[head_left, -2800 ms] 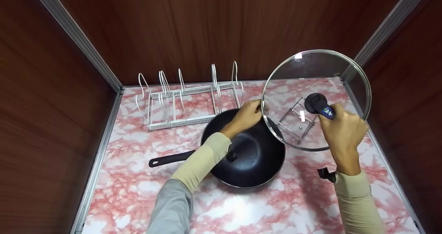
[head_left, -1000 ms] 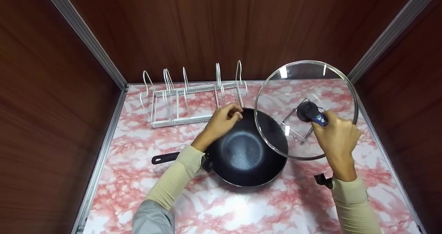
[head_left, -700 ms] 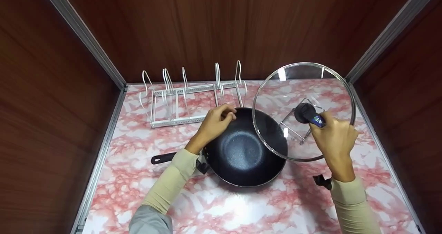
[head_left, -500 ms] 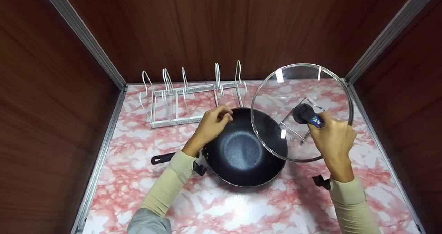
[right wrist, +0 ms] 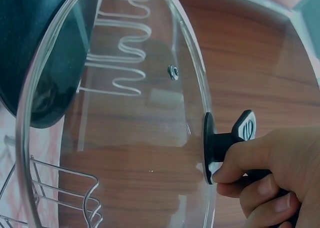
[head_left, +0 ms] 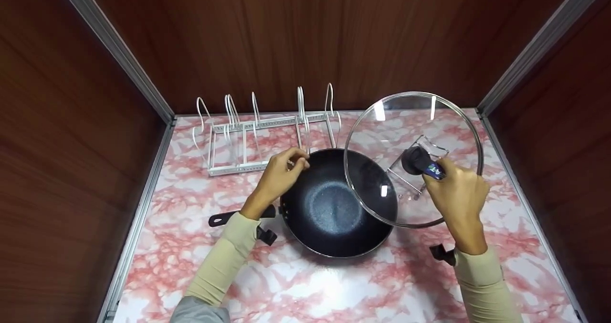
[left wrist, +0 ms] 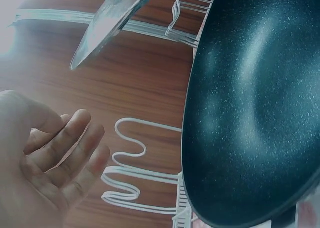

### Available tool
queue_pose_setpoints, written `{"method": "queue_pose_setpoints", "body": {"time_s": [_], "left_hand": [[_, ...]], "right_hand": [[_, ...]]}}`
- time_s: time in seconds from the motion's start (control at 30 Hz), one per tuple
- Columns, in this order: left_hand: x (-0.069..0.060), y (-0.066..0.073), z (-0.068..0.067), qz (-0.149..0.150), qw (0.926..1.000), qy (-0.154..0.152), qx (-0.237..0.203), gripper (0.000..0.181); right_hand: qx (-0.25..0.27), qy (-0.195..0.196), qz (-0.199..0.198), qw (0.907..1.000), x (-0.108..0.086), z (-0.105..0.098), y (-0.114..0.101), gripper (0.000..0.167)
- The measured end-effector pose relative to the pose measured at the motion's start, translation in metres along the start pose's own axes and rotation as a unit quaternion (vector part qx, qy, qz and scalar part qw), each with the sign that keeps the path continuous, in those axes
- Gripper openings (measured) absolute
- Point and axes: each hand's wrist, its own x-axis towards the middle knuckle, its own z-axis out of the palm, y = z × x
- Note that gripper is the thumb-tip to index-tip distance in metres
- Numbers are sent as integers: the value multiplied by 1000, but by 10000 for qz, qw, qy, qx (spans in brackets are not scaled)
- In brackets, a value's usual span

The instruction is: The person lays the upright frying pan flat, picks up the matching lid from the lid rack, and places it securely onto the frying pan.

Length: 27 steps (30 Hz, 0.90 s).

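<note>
My right hand [head_left: 457, 192] grips the black handle [head_left: 421, 163] of a large glass pan lid [head_left: 377, 137], also large in the right wrist view. The lid hangs raised, its left part overlapping the black wok [head_left: 336, 208] in the head view. That wok stands on the table with its long handle [head_left: 226, 218] pointing left. Over the wok's upper left rim hovers my left hand [head_left: 281, 170], fingers loosely bent. In the left wrist view nothing lies between the left fingers [left wrist: 75, 138], and they are apart from the wok.
A white wire pan rack [head_left: 243, 169] with several upright loops stands behind and left of the wok. Through the lid I see a small metal wire stand [head_left: 403, 177] at right. Wood-brown panels [head_left: 305, 41] wall in the marble-patterned table [head_left: 305, 289] at the back and sides.
My left hand has moved off the lid's edge and away to the left. The right hand has brought the lid lower and leftward, over the wok's right side. The wok stays put.
</note>
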Motion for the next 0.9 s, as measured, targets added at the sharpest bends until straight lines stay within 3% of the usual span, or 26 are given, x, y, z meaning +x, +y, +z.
{"method": "queue_pose_setpoints", "body": {"time_s": [0.3,0.9], "left_hand": [[-8,-7,-11,-122,9999,26,48,14],[-23,-21,-23,-339,9993,90,94,14]], "right_hand": [[159,-207,235,9994,-3,0,-1,7],[119,-263,-61,9996,-7,4,-6,11]]}}
